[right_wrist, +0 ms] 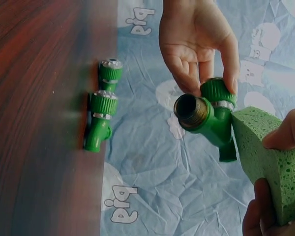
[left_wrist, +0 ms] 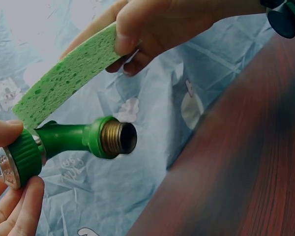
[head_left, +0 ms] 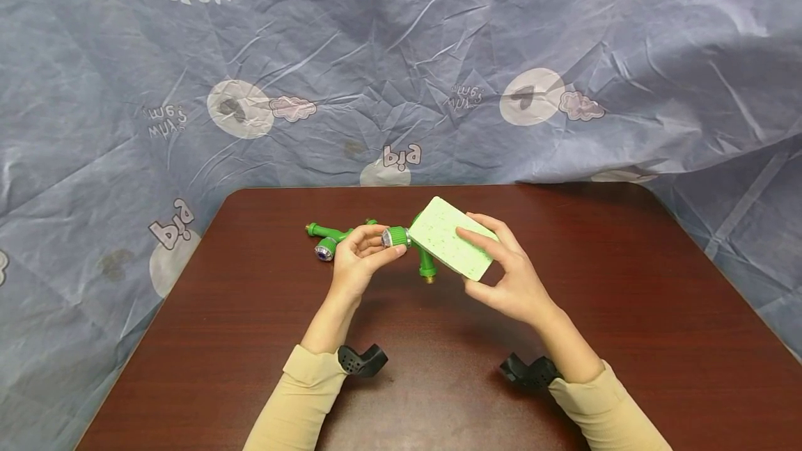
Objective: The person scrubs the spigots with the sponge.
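Fingers of the right hand [head_left: 510, 280] pinch a green sponge [head_left: 456, 237], its edge against a green tap [head_left: 416, 246] held above the table [head_left: 626, 312]; the left hand [head_left: 357, 263] pinches its knob. Farther off, another tap [head_left: 327, 239] lies on the table.

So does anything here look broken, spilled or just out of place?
Nothing stands out. The left hand holds a green tap fitting by its ribbed cap, the right hand holds a green sponge against it, and a second fitting lies on the table. No spill or damage shows.
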Action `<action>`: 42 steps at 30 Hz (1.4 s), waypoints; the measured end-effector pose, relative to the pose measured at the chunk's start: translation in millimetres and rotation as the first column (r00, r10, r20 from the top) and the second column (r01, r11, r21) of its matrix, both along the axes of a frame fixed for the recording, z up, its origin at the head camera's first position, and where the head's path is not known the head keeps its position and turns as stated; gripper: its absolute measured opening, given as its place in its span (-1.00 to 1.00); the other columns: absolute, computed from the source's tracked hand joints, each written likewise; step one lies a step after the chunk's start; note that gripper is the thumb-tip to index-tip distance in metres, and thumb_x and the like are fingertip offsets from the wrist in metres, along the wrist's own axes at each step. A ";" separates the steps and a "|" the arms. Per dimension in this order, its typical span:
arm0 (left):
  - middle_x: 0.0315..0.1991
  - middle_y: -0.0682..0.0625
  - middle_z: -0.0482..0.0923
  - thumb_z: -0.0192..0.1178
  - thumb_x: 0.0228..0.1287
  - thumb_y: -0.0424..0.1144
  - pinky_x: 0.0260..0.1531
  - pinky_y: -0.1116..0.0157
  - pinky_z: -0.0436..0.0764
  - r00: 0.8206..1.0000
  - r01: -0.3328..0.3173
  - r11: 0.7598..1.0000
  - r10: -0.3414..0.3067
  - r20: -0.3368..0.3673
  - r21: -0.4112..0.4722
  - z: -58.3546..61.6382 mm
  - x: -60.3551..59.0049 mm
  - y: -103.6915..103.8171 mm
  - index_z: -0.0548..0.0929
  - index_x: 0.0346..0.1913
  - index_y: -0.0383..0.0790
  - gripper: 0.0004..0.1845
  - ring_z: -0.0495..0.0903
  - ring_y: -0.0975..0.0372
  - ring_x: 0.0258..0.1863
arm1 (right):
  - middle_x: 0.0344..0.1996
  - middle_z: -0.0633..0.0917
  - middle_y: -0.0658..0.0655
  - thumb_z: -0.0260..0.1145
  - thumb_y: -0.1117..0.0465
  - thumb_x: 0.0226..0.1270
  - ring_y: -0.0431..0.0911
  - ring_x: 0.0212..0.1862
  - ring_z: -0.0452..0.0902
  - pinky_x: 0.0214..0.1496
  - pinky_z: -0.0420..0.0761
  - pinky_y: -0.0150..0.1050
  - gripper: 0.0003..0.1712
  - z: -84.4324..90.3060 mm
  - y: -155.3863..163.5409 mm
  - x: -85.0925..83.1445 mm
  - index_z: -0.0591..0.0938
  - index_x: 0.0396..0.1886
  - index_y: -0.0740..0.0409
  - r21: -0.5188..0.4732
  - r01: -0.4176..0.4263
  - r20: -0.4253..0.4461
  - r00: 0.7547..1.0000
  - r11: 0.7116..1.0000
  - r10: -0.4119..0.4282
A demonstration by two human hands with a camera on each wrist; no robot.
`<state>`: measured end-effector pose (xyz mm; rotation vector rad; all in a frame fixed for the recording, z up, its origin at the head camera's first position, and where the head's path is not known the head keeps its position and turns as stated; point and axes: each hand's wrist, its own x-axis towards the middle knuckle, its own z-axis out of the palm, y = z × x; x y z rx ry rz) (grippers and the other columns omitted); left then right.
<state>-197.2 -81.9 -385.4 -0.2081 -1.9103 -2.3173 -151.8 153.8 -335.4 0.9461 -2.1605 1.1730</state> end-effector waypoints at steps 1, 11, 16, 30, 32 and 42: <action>-0.35 -0.01 0.64 0.43 -0.15 -0.45 -0.37 0.36 0.60 1.000 -0.001 1.000 0.001 0.000 0.000 0.0 0.0 0.0 0.62 -0.10 -0.31 -0.57 0.64 0.21 -0.38 | 0.13 0.39 0.44 0.34 0.61 -0.33 0.20 0.12 0.34 -0.04 0.34 -0.46 -0.30 0.2 -0.2 0.0 0.54 0.03 0.41 0.001 0.002 -0.002 1.000 1.000 -0.002; -0.43 0.01 0.65 0.42 -0.12 -0.44 -0.36 0.36 0.61 1.000 0.017 0.999 -0.018 0.005 0.041 0.2 0.3 -0.1 0.62 -0.16 -0.29 -0.64 0.65 0.24 -0.44 | 0.15 0.39 0.42 0.34 0.58 -0.32 0.15 0.13 0.34 -0.05 0.35 -0.45 -0.31 -0.6 0.6 -0.1 0.55 0.03 0.40 -0.023 0.019 0.001 1.000 1.000 -0.019; -0.47 0.01 0.64 0.39 -0.09 -0.47 -0.34 0.31 0.66 0.999 0.036 0.995 -0.036 -0.004 0.095 0.0 -0.2 0.4 0.60 -0.19 -0.31 -0.68 0.65 0.26 -0.46 | 0.15 0.39 0.43 0.33 0.58 -0.31 0.15 0.13 0.34 -0.05 0.36 -0.44 -0.31 -1.1 1.5 -1.2 0.54 0.04 0.40 -0.018 0.009 -0.006 1.000 1.000 -0.009; -0.48 -0.03 0.65 0.37 -0.02 -0.46 -0.21 -0.16 0.57 0.998 0.055 0.993 -0.053 -0.023 0.109 0.5 1.0 3.2 0.58 -0.23 -0.33 -0.75 0.68 0.11 -0.50 | 0.15 0.37 0.45 0.33 0.60 -0.30 0.12 0.15 0.32 -0.04 0.36 -0.42 -0.30 -0.9 0.5 -1.2 0.53 0.05 0.41 -0.069 -0.029 -0.008 1.000 0.997 0.029; -0.49 -0.02 0.65 0.35 -0.01 -0.47 -0.20 -0.20 0.54 0.998 0.059 0.992 -0.056 -0.029 0.113 0.9 1.4 3.7 0.58 -0.23 -0.32 -0.76 0.67 0.09 -0.50 | 0.14 0.38 0.45 0.34 0.60 -0.30 0.14 0.14 0.32 -0.03 0.36 -0.42 -0.30 -1.3 -0.8 -1.5 0.53 0.05 0.40 -0.063 -0.037 -0.006 0.999 0.997 0.037; -0.49 -0.01 0.65 0.36 -0.01 -0.45 -0.26 -0.06 0.63 0.998 0.063 0.994 -0.062 -0.016 0.086 -1.3 0.1 5.4 0.57 -0.20 -0.34 -0.73 0.67 0.11 -0.49 | 0.16 0.38 0.43 0.32 0.63 -0.28 0.15 0.16 0.31 -0.03 0.34 -0.41 -0.33 0.9 2.5 -1.9 0.53 0.03 0.45 -0.102 0.065 0.015 0.998 0.993 -0.064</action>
